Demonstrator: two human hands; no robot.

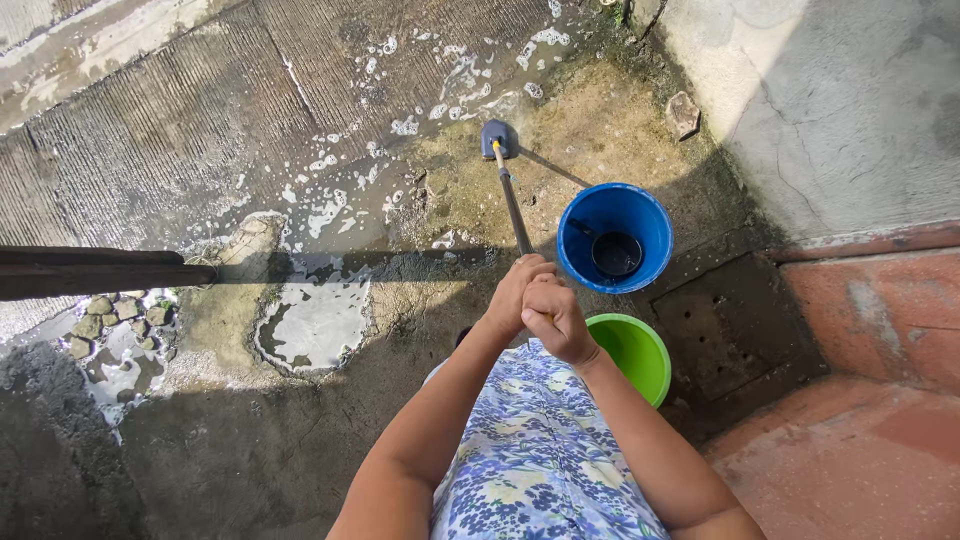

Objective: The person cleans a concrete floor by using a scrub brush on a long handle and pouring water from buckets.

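- Scrub brush [507,183] on a long handle: head down on the wet, soapy concrete floor [300,170], pointing away from the body; long axis runs from the hands up and slightly left.
- Just right of the handle, a blue bucket [640,215] with a dark scoop [615,252] inside; nearer the body, a green basin [640,350]; a stone [683,114] beyond, by the wall.
- Left hand [512,290] and right hand [556,318] together at the handle's near end, fingers curled tight round it.

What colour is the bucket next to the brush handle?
Blue: the bucket holds a dark scoop, seen in the head view, and stands beyond a green bowl.
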